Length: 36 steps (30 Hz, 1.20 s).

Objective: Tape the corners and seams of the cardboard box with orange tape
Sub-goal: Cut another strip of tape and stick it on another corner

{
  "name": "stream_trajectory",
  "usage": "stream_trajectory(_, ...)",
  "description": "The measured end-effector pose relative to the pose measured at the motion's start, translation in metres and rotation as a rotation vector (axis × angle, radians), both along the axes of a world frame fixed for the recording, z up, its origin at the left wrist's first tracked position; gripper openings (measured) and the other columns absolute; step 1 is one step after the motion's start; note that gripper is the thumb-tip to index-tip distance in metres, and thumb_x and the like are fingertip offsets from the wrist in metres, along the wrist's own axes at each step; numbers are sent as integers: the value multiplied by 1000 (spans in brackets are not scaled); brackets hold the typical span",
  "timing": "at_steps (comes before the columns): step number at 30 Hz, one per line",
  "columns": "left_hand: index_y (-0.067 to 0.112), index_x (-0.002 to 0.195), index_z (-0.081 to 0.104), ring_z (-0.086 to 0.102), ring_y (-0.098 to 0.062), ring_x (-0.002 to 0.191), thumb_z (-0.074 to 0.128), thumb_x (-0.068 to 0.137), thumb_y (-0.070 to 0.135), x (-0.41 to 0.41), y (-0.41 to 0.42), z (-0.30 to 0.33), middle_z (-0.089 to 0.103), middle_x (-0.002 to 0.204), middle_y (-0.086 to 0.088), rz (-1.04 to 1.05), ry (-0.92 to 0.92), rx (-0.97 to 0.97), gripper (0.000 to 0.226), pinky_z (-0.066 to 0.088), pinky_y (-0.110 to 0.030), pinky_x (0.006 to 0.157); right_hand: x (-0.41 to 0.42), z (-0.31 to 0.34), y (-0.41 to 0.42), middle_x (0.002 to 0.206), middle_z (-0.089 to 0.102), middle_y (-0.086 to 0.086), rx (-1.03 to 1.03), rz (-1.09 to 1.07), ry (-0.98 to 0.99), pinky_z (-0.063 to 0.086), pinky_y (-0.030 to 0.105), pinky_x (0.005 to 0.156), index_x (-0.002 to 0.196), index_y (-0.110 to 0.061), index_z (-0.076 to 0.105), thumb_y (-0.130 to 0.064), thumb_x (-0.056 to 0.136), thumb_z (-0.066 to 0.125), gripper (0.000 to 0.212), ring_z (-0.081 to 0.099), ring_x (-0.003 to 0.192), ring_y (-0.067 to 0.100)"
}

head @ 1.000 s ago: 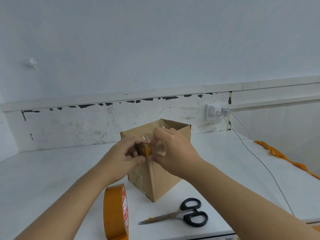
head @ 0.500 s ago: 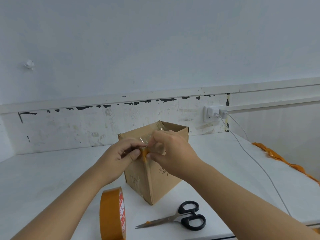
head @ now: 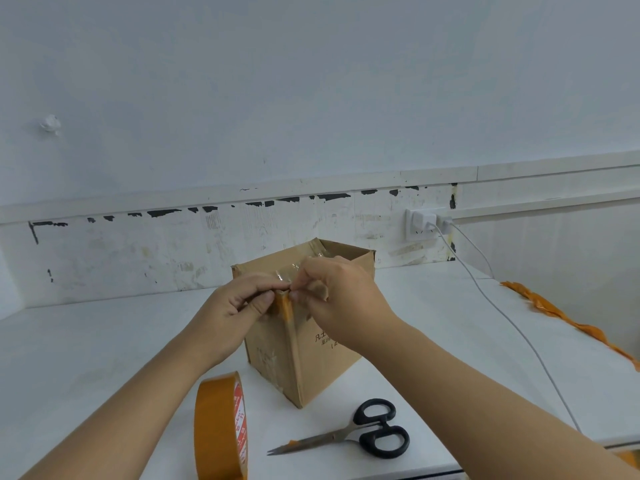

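Note:
An open-topped cardboard box (head: 322, 362) stands on the white table (head: 104, 358), one vertical corner turned towards me. A short piece of orange tape (head: 286, 306) sits on the top of that corner. My left hand (head: 235, 313) has curled fingers and its thumb presses the tape's left side. My right hand (head: 332, 299) pinches the tape at the corner's top with fingertips. The orange tape roll (head: 221, 427) stands on edge in front of the box.
Black-handled scissors (head: 360, 434) lie on the table to the right of the roll. A white cable (head: 502, 317) runs from a wall socket (head: 424, 223) across the table's right side. Crumpled orange tape strips (head: 561, 317) lie along the right edge.
The view has dropped slightly. My left thumb has slid from the corner's top to press the tape's left side, exposing more orange tape down the corner. The right hand stays at the top.

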<state>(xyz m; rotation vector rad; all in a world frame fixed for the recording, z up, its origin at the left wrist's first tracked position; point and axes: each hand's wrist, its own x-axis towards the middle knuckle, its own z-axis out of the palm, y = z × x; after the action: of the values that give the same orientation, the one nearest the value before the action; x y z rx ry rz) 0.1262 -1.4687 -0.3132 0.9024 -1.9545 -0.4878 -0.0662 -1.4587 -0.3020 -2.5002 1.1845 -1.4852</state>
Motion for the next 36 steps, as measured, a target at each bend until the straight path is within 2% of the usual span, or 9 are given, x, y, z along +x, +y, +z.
stream_trajectory(3, 28, 107, 66, 60, -1, 92, 49, 94, 8, -1, 1, -1, 66, 100, 14, 22, 17, -3, 29, 50, -15, 75, 1, 0, 1, 68, 52, -18, 4, -11, 0, 36, 14, 59, 82, -22, 64, -19, 84, 68, 5, 42, 75, 2)
stream_trajectory(8, 33, 109, 65, 57, 2, 102, 53, 86, 32, 0, 3, -3, 63, 106, 21, 23, -14, 8, 26, 47, -10, 83, -1, -2, 2, 72, 55, -19, 51, 20, -24, 35, 15, 62, 83, -27, 61, -34, 82, 69, 11, 44, 76, -2)
stream_trajectory(11, 33, 103, 64, 57, 1, 96, 56, 87, 26, -5, 0, -4, 64, 101, 16, 85, -29, -63, 19, 45, -9, 80, 3, -1, 3, 75, 57, -16, 39, 3, -16, 36, 18, 62, 84, -26, 60, -35, 81, 71, 14, 43, 77, 1)
stream_trajectory(15, 29, 108, 65, 57, 0, 101, 55, 85, 29, -2, -1, -6, 64, 108, 12, 34, -19, -45, 25, 45, -10, 84, -2, 1, 2, 70, 51, -21, 70, 21, 4, 38, 20, 64, 83, -27, 60, -35, 80, 71, 14, 44, 77, 0)
stream_trajectory(20, 30, 105, 62, 56, 4, 95, 58, 89, 11, -3, -4, -6, 62, 104, 8, 62, -51, -90, 25, 42, -6, 80, 4, 0, 1, 70, 47, -23, 22, -16, 25, 39, 26, 63, 85, -24, 60, -29, 80, 72, 14, 44, 79, 7)
stream_trajectory(23, 32, 109, 62, 55, 1, 98, 57, 91, 18, 2, -4, -4, 61, 104, 15, 56, -101, -74, 23, 43, -8, 81, 4, 1, 1, 73, 48, -22, 17, -16, 41, 38, 23, 64, 85, -23, 59, -28, 80, 72, 15, 45, 80, 7)
stream_trajectory(26, 47, 109, 57, 52, 3, 102, 56, 92, 23, 7, -3, -1, 55, 106, 26, 55, -197, -54, 30, 45, -8, 81, 0, 1, 4, 79, 51, -21, 26, 9, 76, 40, 24, 66, 89, -24, 58, -29, 78, 73, 19, 47, 82, 9)
stream_trajectory(31, 51, 109, 52, 50, 5, 100, 56, 92, 25, 5, -3, -3, 51, 105, 29, 99, -248, -102, 31, 44, -9, 76, 5, 0, 7, 86, 54, -16, -13, -52, 108, 37, 27, 60, 91, -23, 54, -26, 80, 71, 20, 40, 80, 8)
stream_trajectory(36, 57, 116, 43, 47, 6, 102, 58, 90, 34, 10, -1, -5, 45, 108, 32, 106, -315, -88, 38, 46, -12, 75, 1, 0, 9, 91, 58, -12, 5, -27, 128, 44, 30, 66, 93, -23, 55, -20, 78, 69, 21, 46, 85, 10)
